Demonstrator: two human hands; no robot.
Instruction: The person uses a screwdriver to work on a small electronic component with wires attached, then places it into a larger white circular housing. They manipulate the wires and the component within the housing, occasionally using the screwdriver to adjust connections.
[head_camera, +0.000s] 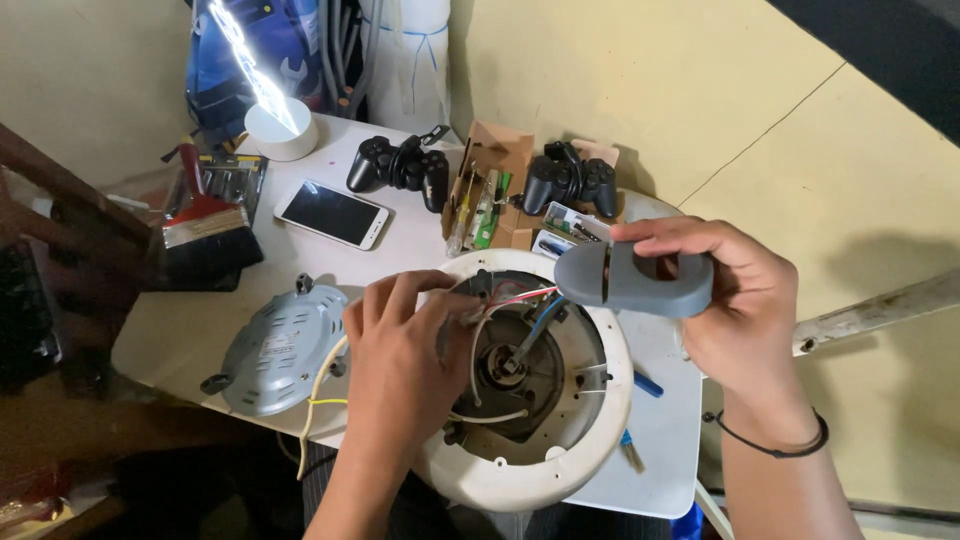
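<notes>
A round white appliance base (590, 440) lies upside down on the white table (660, 450), its inside open with red, white and blue wires showing. My left hand (400, 370) reaches into it and pinches the wires (505, 297) near the rim. My right hand (740, 300) holds a grey oval plastic part (630, 280) just above the base's upper right edge. A black band sits on my right wrist.
A grey metal bottom plate (275, 345) lies left of the base. Behind are a white phone (332, 213), two black game controllers (400, 165) (570, 180), a cardboard box of tools (495, 190), a paint brush (205, 230) and a lit lamp (275, 120).
</notes>
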